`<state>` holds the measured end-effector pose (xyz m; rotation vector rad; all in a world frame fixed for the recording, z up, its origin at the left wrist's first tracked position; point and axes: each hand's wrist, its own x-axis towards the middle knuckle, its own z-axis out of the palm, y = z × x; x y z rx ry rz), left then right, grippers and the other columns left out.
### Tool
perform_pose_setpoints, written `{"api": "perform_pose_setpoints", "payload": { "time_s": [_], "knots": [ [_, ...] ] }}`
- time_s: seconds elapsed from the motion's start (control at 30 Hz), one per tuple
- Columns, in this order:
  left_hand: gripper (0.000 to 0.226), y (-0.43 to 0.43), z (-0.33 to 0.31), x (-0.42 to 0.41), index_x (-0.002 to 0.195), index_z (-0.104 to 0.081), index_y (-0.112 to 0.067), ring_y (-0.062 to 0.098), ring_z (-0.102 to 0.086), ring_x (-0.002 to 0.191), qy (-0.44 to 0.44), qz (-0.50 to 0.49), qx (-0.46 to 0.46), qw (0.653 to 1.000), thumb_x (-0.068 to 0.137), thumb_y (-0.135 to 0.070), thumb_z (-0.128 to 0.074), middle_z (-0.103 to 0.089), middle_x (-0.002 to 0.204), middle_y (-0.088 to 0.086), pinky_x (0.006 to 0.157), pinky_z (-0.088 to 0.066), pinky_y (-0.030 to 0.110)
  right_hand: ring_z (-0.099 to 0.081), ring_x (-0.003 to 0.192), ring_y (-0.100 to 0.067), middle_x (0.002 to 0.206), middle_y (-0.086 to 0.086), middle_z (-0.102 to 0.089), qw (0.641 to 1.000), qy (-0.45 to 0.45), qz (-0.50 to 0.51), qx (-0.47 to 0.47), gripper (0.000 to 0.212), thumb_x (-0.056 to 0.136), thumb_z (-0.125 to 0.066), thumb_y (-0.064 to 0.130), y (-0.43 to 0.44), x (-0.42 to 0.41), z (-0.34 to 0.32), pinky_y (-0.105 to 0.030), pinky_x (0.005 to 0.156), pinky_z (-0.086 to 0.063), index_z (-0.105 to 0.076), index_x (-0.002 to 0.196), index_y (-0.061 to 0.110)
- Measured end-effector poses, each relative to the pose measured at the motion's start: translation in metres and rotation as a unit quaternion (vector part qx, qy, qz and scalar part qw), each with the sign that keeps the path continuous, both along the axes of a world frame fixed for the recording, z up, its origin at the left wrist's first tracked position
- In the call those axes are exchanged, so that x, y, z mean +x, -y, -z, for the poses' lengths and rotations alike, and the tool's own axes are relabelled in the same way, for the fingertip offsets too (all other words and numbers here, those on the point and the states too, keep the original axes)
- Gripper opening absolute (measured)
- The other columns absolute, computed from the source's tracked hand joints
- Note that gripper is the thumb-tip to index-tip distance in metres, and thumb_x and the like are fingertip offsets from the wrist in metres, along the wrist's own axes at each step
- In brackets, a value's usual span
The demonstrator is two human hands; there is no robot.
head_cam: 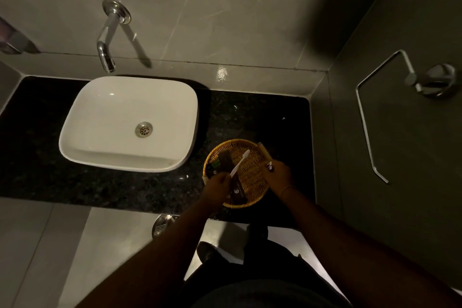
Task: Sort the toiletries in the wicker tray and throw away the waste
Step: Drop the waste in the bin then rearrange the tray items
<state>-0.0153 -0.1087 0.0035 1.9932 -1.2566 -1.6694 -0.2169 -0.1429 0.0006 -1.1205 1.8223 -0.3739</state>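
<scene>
Head view: the left hand grips a white toothbrush angled over the wicker tray. Right hand is closed on a small item, too hidden to identify, at the tray's right rim. Dark packets lie inside, partly covered. Tray sits on the dark desk, right of the sink.

One head cam, looking steeply down from above at the dark surface, sink upper left, wicker tray near centre, both forearms reaching in from bottom edge. Wide-angle, fairly close, facing the wall.
</scene>
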Motion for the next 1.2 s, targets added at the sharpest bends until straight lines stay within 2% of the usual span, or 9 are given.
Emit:
{"api": "perform_pose_setpoints", "payload": {
  "time_s": [0.23, 0.33, 0.47, 0.57, 0.7, 0.87, 0.97, 1.1, 1.2],
  "knots": [
    [0.033, 0.010, 0.011, -0.009, 0.121, -0.076, -0.011, 0.013, -0.066, 0.069, 0.057, 0.021, -0.019, 0.998, 0.112, -0.020, -0.046, -0.077, 0.096, 0.010, 0.060, -0.052, 0.023, -0.071, 0.110, -0.031, 0.124, -0.015, -0.074, 0.990, 0.085, 0.112, 0.028, 0.026, 0.097, -0.071, 0.016, -0.002, -0.001, 0.013, -0.045, 0.098, -0.060, -0.078, 0.120, 0.006],
    [0.033, 0.013, 0.015, -0.015, 0.119, -0.080, -0.011, 0.021, -0.075, 0.078, 0.062, -0.015, -0.040, 0.997, 0.111, -0.024, -0.051, -0.082, 0.102, 0.014, 0.070, -0.060, 0.032, -0.074, 0.094, -0.027, 0.120, -0.015, -0.077, 0.973, 0.131, 0.179, 0.055, 0.028, 0.096, -0.073, 0.019, -0.004, 0.003, 0.019, -0.045, 0.087, -0.065, -0.078, 0.121, 0.008],
    [0.035, 0.015, 0.020, -0.017, 0.102, -0.081, -0.004, 0.031, -0.074, 0.077, 0.064, -0.090, -0.014, 0.994, 0.110, -0.023, -0.051, -0.080, 0.098, 0.025, 0.082, -0.064, 0.048, -0.071, 0.089, -0.026, 0.118, -0.011, -0.073, 0.953, 0.180, 0.230, 0.086, 0.030, 0.098, -0.067, 0.006, -0.003, 0.009, 0.026, -0.048, 0.092, -0.063, -0.073, 0.127, 0.008],
    [0.035, 0.018, 0.021, -0.018, 0.104, -0.080, -0.001, 0.045, -0.077, 0.088, 0.077, -0.109, -0.011, 0.991, 0.109, -0.017, -0.050, -0.079, 0.097, 0.028, 0.083, -0.063, 0.052, -0.073, 0.102, -0.034, 0.128, -0.018, -0.070, 0.941, 0.194, 0.253, 0.114, 0.039, 0.095, -0.067, -0.005, 0.002, 0.016, 0.031, -0.050, 0.093, -0.063, -0.069, 0.134, 0.002],
    [0.032, 0.027, 0.024, -0.025, 0.111, -0.079, -0.001, 0.026, -0.067, 0.069, 0.098, -0.100, -0.008, 0.990, 0.108, -0.013, -0.049, -0.074, 0.086, 0.018, 0.067, -0.056, 0.037, -0.070, 0.107, -0.042, 0.129, -0.030, -0.069, 0.915, 0.208, 0.318, 0.136, 0.038, 0.094, -0.070, -0.004, 0.007, 0.023, 0.037, -0.053, 0.094, -0.061, -0.067, 0.131, -0.009],
    [0.034, 0.037, 0.028, -0.034, 0.102, -0.078, 0.002, 0.035, -0.071, 0.094, 0.121, -0.080, -0.003, 0.989, 0.108, -0.014, -0.049, -0.077, 0.103, 0.024, 0.094, -0.057, 0.042, -0.076, 0.104, -0.039, 0.119, -0.023, -0.076, 0.959, 0.095, 0.228, 0.141, 0.043, 0.086, -0.084, 0.014, 0.006, 0.022, 0.043, -0.053, 0.094, -0.062, -0.073, 0.122, -0.003],
    [0.033, 0.041, 0.028, -0.041, 0.114, -0.074, -0.003, 0.037, -0.073, 0.103, 0.104, -0.132, 0.011, 0.986, 0.111, -0.020, -0.046, -0.075, 0.112, 0.023, 0.098, -0.060, 0.049, -0.075, 0.110, -0.040, 0.120, -0.019, -0.076, 0.979, -0.001, 0.158, 0.130, 0.052, 0.085, -0.085, 0.035, 0.008, 0.019, 0.040, -0.053, 0.094, -0.062, -0.074, 0.121, 0.000],
    [0.027, 0.044, 0.028, -0.048, 0.123, -0.068, -0.001, 0.025, -0.066, 0.083, 0.013, -0.244, 0.057, 0.968, 0.110, -0.013, -0.047, -0.070, 0.109, 0.019, 0.066, -0.057, 0.035, -0.076, 0.105, -0.042, 0.113, -0.019, -0.078, 0.986, -0.024, 0.122, 0.112, 0.047, 0.091, -0.077, 0.042, 0.008, 0.012, 0.044, -0.055, 0.091, -0.062, -0.076, 0.114, 0.001],
    [0.021, 0.045, 0.027, -0.048, 0.115, -0.068, 0.002, 0.025, -0.067, 0.088, -0.001, -0.238, 0.058, 0.970, 0.109, -0.008, -0.050, -0.066, 0.105, 0.014, 0.064, -0.055, 0.030, -0.076, 0.104, -0.040, 0.111, -0.018, -0.079, 0.987, -0.012, 0.118, 0.109, 0.038, 0.094, -0.075, 0.035, 0.007, 0.009, 0.047, -0.054, 0.091, -0.062, -0.077, 0.111, 0.001]
  ]
}}
